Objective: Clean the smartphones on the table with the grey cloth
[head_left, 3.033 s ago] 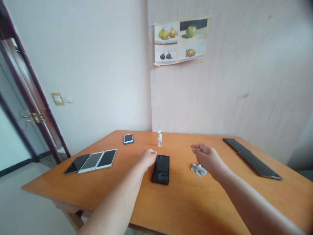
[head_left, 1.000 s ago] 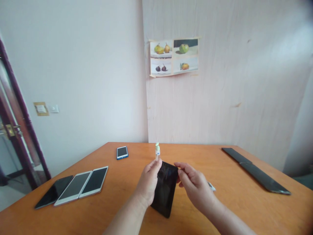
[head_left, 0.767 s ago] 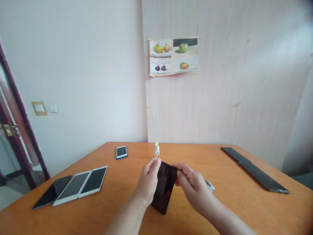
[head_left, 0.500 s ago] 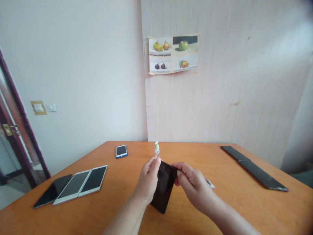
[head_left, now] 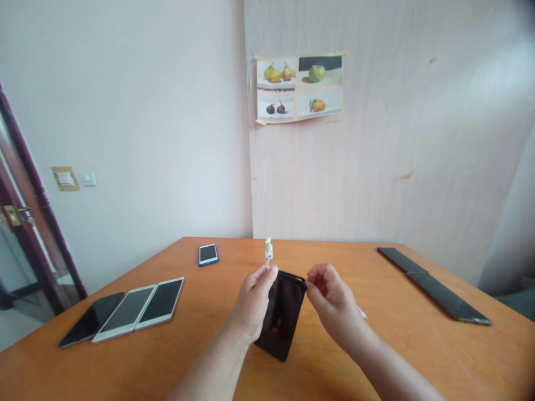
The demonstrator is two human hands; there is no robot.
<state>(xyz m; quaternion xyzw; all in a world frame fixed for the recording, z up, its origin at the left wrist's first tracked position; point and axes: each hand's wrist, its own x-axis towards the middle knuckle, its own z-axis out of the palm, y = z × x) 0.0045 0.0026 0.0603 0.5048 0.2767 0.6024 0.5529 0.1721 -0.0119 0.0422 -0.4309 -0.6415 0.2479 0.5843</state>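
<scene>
Midway between the side edges of the desk, our left hand grasps a black phone by its left side, long axis sloping down toward us. Our right hand, fingertips pinched, is at its upper right corner; we cannot tell if it grips.

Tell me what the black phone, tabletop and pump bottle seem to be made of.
Black phone: probably glass or glossy plastic; reflections show across it.
Tabletop: likely varnished wood or veneer, orange-brown with a soft sheen.
Pump bottle: apparently smooth plastic, its lower body looking translucent.
</scene>
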